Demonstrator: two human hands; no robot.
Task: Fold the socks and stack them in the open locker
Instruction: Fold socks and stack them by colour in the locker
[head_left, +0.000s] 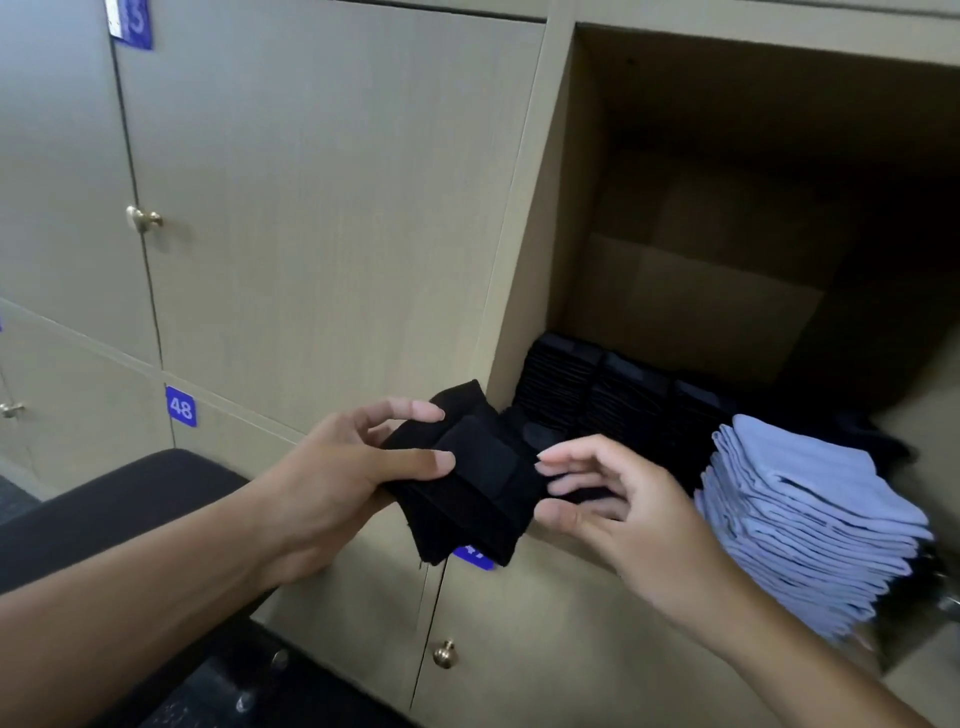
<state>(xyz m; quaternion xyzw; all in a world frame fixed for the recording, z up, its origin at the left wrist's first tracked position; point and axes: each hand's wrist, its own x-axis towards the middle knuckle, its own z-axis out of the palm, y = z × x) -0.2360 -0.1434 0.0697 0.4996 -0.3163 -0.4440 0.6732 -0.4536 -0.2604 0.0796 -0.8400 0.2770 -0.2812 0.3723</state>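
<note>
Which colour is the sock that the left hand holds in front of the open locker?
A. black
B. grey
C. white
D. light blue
A: the left hand grips a folded black sock, while the light blue socks lie stacked at the right, by the open locker.

Two bare forearms enter from the bottom edge, with no sleeves, watch, bracelets or rings showing on them. The left hand (332, 467) and right hand (618, 509) are ungloved. The fingernails are short, plain and unpainted. Nothing else of the person is in view: no clothing at all appears.
</note>
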